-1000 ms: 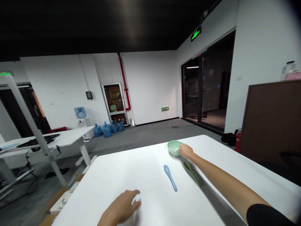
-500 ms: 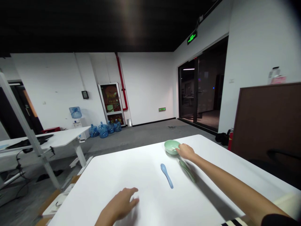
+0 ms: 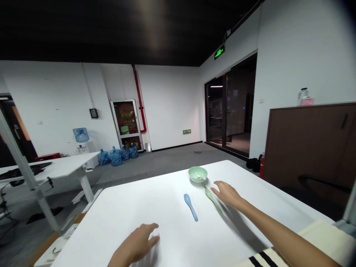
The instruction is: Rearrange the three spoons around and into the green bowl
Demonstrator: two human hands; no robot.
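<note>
A pale green bowl (image 3: 198, 174) stands near the far edge of the white table (image 3: 155, 226), with a small pale item inside it. A pale green spoon (image 3: 213, 201) lies just in front of the bowl, and my right hand (image 3: 226, 194) hovers at its side with fingers spread, holding nothing. To the left of that spoon lies a blue spoon (image 3: 190, 207). My left hand (image 3: 136, 243) sits low near the table's near edge, fingers apart and empty, with the blue spoon as its nearest object.
A brown cabinet (image 3: 306, 148) stands beyond the table's right side, with a fire extinguisher (image 3: 261, 167) near it. A white desk (image 3: 55, 168) stands at left. Blue water jugs (image 3: 115, 157) line the far wall. A striped cloth (image 3: 319, 237) lies at lower right.
My right hand has left the bowl and moved back and right, beside the green spoon. The whole view has swung to the right. My left hand and the objects on the table stay in place.
</note>
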